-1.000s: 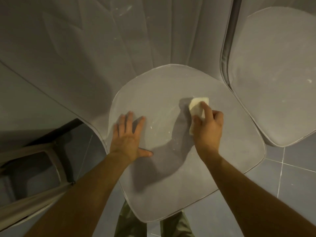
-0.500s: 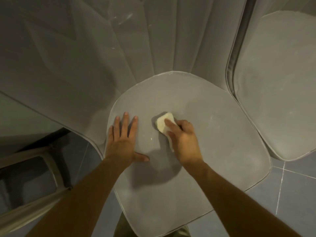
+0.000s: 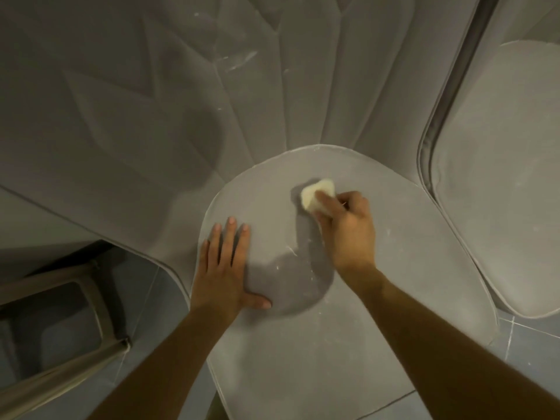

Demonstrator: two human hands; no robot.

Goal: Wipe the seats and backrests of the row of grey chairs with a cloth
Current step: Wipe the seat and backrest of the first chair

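The cloth (image 3: 316,197) is being pinched against the seat (image 3: 394,298), toward its back, by the right hand (image 3: 348,228); the left hand (image 3: 224,268) is being pressed flat, fingers straight. The cloth is being judged soft and light (possibly damp), best gripped bunched from above

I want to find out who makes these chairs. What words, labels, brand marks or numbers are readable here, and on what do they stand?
None can be read.
No text, label, logo or number shows on the grey seat, its backrest, the neighbouring seat or the cloth.
The white streaks on the backrest look like smears, not writing.
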